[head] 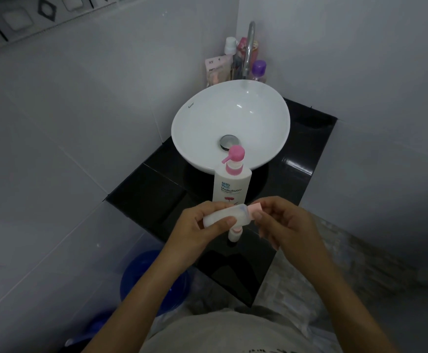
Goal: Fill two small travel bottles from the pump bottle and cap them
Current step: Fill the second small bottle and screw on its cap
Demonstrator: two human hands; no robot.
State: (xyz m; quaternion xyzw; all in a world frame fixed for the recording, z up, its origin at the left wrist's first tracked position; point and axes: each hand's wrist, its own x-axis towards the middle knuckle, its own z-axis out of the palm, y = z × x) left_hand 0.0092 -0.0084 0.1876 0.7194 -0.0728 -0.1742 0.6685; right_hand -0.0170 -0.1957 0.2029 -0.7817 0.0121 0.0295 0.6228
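A white pump bottle (232, 183) with a pink pump head stands on the black counter (154, 197) just in front of the basin. My left hand (202, 225) grips a small white travel bottle (227, 215), held sideways above the counter. My right hand (284, 222) pinches the pink cap (255, 208) at that bottle's neck. A second small travel bottle (234, 234) with a pink cap stands on the counter right below the held one, partly hidden by it.
A white bowl basin (200, 118) with a metal drain sits on the counter. Behind it stand a chrome tap (249, 47) and several toiletries, one a purple-capped bottle (259, 70). Blue buckets (141, 276) stand on the floor at lower left. Tiled walls close in on both sides.
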